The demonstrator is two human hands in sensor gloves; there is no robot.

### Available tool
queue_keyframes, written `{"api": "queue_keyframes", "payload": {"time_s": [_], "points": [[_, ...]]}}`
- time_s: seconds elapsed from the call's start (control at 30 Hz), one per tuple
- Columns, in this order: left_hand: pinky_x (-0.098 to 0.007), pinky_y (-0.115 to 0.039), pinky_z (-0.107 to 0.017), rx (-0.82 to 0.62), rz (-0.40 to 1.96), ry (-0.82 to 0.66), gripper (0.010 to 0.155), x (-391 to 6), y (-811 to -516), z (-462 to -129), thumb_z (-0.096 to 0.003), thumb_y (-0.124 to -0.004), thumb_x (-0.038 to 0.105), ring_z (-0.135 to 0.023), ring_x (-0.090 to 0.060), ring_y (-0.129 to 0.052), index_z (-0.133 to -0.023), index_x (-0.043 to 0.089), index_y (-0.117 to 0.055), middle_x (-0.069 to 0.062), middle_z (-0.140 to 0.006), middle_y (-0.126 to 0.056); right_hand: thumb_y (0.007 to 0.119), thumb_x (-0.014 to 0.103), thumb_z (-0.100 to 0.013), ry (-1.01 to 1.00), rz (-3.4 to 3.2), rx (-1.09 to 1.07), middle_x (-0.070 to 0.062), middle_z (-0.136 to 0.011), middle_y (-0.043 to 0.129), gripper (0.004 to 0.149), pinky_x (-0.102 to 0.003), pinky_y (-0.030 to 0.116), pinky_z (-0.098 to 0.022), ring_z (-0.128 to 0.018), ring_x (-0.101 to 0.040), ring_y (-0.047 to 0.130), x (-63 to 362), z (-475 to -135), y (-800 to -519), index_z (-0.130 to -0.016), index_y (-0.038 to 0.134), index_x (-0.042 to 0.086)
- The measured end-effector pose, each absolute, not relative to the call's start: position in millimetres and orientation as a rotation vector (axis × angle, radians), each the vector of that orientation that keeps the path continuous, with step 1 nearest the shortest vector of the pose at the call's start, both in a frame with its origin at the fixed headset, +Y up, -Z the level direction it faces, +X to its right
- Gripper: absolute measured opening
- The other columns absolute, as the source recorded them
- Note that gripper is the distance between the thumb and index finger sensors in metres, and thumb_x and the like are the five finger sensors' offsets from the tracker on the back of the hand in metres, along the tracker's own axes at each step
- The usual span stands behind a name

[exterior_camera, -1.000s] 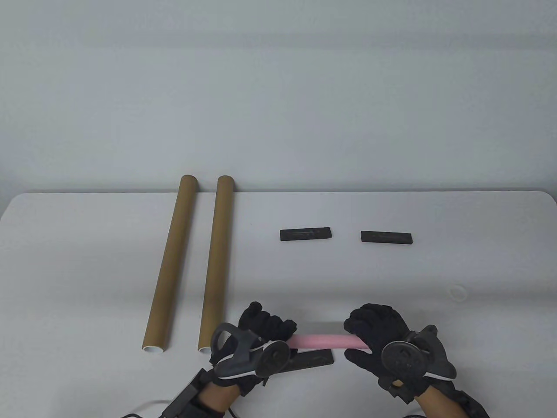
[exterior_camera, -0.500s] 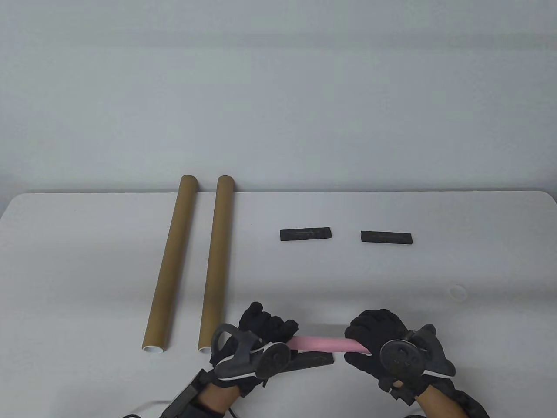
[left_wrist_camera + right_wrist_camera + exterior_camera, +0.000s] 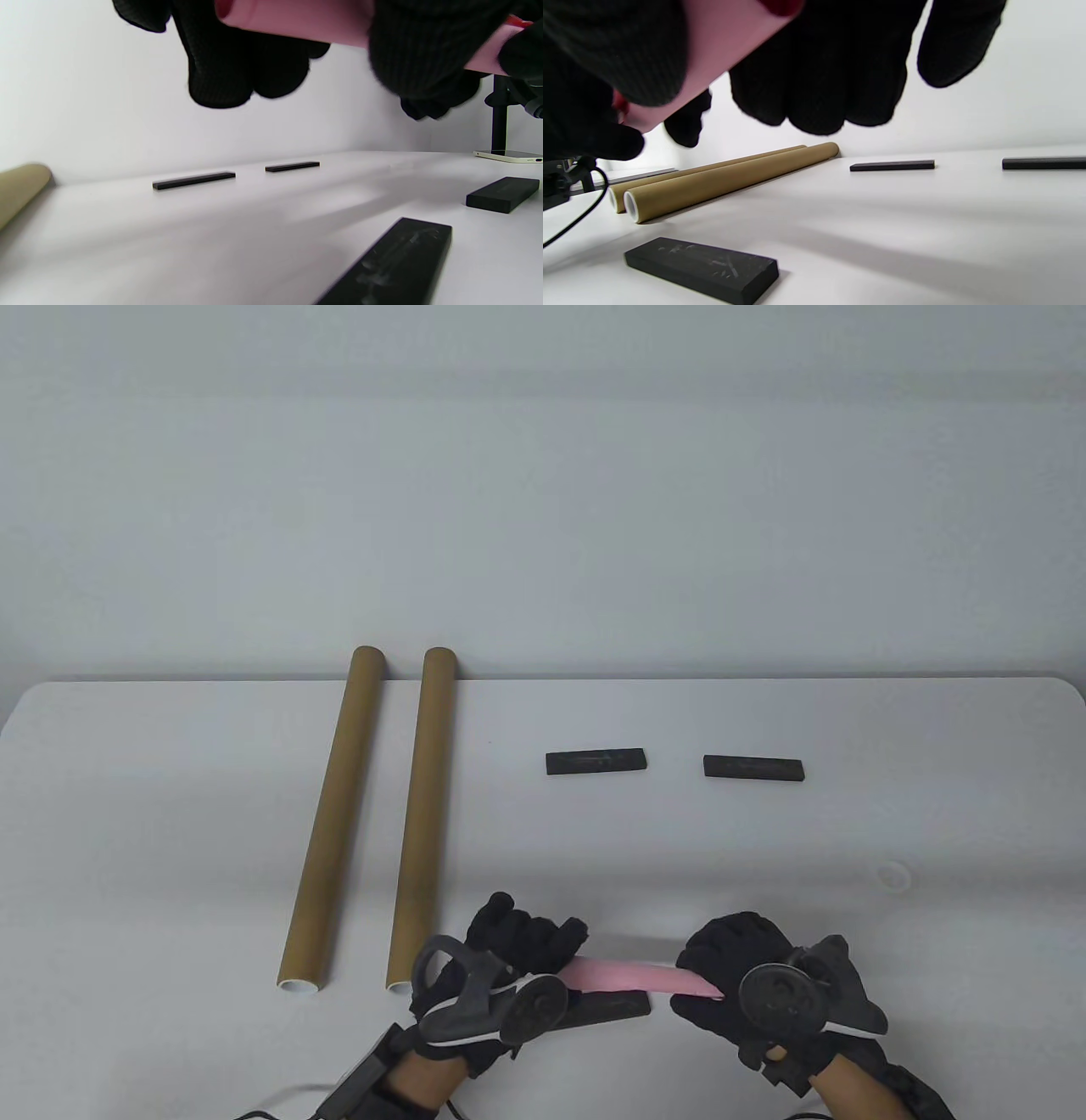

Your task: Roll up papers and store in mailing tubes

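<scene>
A rolled pink paper (image 3: 632,977) is held above the table near its front edge, one end in each hand. My left hand (image 3: 522,946) grips its left end; in the left wrist view the roll (image 3: 297,19) crosses the top under my fingers (image 3: 220,72). My right hand (image 3: 730,963) grips its right end; the right wrist view shows the roll (image 3: 721,46) at the top left. Two brown mailing tubes (image 3: 331,819) (image 3: 420,814) lie side by side on the left of the table, open white-rimmed ends toward me, also seen in the right wrist view (image 3: 725,182).
Two black bars (image 3: 596,762) (image 3: 753,768) lie mid-table. Another black bar (image 3: 611,1005) lies under the roll between my hands. A further black block (image 3: 502,194) shows in the left wrist view. A small white cap (image 3: 893,875) lies at the right. A cable (image 3: 572,220) runs at the left.
The right hand has drawn slightly toward me and the roll now tilts, its right end lower. The left hand's fingers have shifted a little on the roll.
</scene>
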State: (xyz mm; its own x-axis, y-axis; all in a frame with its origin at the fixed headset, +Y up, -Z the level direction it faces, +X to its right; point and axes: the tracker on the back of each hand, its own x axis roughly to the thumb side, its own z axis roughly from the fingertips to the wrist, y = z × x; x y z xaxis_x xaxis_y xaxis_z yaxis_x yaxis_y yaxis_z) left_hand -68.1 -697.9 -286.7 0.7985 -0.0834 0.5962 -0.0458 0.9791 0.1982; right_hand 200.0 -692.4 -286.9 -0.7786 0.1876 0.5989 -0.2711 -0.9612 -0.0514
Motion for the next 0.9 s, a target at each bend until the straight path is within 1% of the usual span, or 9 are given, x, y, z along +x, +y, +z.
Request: {"api": "queue_keyframes", "payload": {"time_s": [0.13,0.3,0.37,0.4,0.43,0.47,0.67,0.8,0.9], "points": [[-0.052,-0.063,-0.073,0.244,-0.033,-0.656,0.061,-65,-693,-283,-0.0351,-0.086,0.057,-0.068,-0.015,-0.101,-0.091,0.038,-0.072,0.008,-0.076,-0.093,0.081,0.064,-0.042,-0.167,2.740,0.908,-0.008,-0.073,0.103,0.055,-0.067,0.075,-0.061,-0.074,-0.040,0.100,202,-289,-694,-0.067,0.099,0.018],[-0.051,-0.065,-0.073,0.159,-0.008,-0.644,0.058,-67,-699,-288,-0.0341,-0.078,0.064,-0.058,-0.013,-0.107,-0.083,0.033,-0.084,0.009,-0.064,-0.102,0.090,0.054,-0.042,-0.301,2.749,0.890,-0.010,-0.094,0.088,0.059,-0.068,0.069,-0.066,-0.089,-0.043,0.088,202,-283,-689,-0.089,0.086,0.018],[-0.051,-0.065,-0.073,0.143,-0.019,-0.642,0.060,-67,-701,-290,-0.0335,-0.077,0.066,-0.058,-0.014,-0.107,-0.084,0.033,-0.083,0.009,-0.064,-0.102,0.090,0.053,-0.043,-0.337,2.764,0.911,-0.009,-0.092,0.090,0.055,-0.068,0.069,-0.067,-0.088,-0.042,0.090,200,-282,-687,-0.086,0.088,0.020],[-0.051,-0.064,-0.073,0.143,-0.019,-0.639,0.066,-67,-700,-289,-0.0328,-0.078,0.066,-0.061,-0.014,-0.106,-0.090,0.033,-0.077,0.008,-0.069,-0.099,0.089,0.053,-0.043,-0.343,2.775,0.914,-0.009,-0.089,0.092,0.053,-0.068,0.070,-0.066,-0.087,-0.041,0.091,199,-281,-686,-0.084,0.089,0.020],[-0.052,-0.063,-0.074,0.180,-0.014,-0.639,0.080,-68,-699,-287,-0.0312,-0.085,0.064,-0.068,-0.015,-0.102,-0.100,0.032,-0.059,0.007,-0.079,-0.092,0.087,0.054,-0.044,-0.338,2.788,0.918,-0.008,-0.087,0.093,0.052,-0.067,0.071,-0.066,-0.085,-0.041,0.093,198,-281,-686,-0.082,0.091,0.020],[-0.051,-0.064,-0.073,0.203,-0.025,-0.637,0.082,-67,-696,-286,-0.0307,-0.090,0.060,-0.068,-0.015,-0.101,-0.100,0.033,-0.057,0.008,-0.080,-0.091,0.085,0.057,-0.044,-0.328,2.789,0.919,-0.008,-0.084,0.096,0.052,-0.067,0.072,-0.065,-0.082,-0.040,0.095,199,-281,-686,-0.079,0.093,0.020],[-0.050,-0.066,-0.072,0.199,-0.040,-0.613,0.054,-67,-694,-287,-0.0353,-0.085,0.058,-0.061,-0.014,-0.106,-0.084,0.035,-0.081,0.009,-0.069,-0.099,0.084,0.062,-0.042,-0.265,2.726,0.902,-0.008,-0.076,0.101,0.053,-0.067,0.074,-0.063,-0.075,-0.039,0.100,203,-285,-687,-0.071,0.098,0.019],[-0.050,-0.066,-0.073,0.130,0.031,-0.585,0.056,-72,-698,-293,-0.0347,-0.079,0.063,-0.062,-0.013,-0.106,-0.083,0.036,-0.083,0.010,-0.069,-0.100,0.089,0.061,-0.040,-0.321,2.526,0.803,-0.009,-0.088,0.093,0.061,-0.067,0.073,-0.065,-0.084,-0.041,0.093,213,-284,-678,-0.084,0.089,0.018],[-0.055,-0.067,-0.073,0.101,0.153,-0.547,0.058,-81,-696,-299,-0.0345,-0.075,0.066,-0.073,-0.016,-0.103,-0.085,0.039,-0.081,0.008,-0.079,-0.096,0.090,0.061,-0.040,-0.334,2.276,0.679,-0.013,-0.101,0.079,0.075,-0.069,0.068,-0.067,-0.093,-0.046,0.083,227,-286,-673,-0.098,0.076,0.015]]}}
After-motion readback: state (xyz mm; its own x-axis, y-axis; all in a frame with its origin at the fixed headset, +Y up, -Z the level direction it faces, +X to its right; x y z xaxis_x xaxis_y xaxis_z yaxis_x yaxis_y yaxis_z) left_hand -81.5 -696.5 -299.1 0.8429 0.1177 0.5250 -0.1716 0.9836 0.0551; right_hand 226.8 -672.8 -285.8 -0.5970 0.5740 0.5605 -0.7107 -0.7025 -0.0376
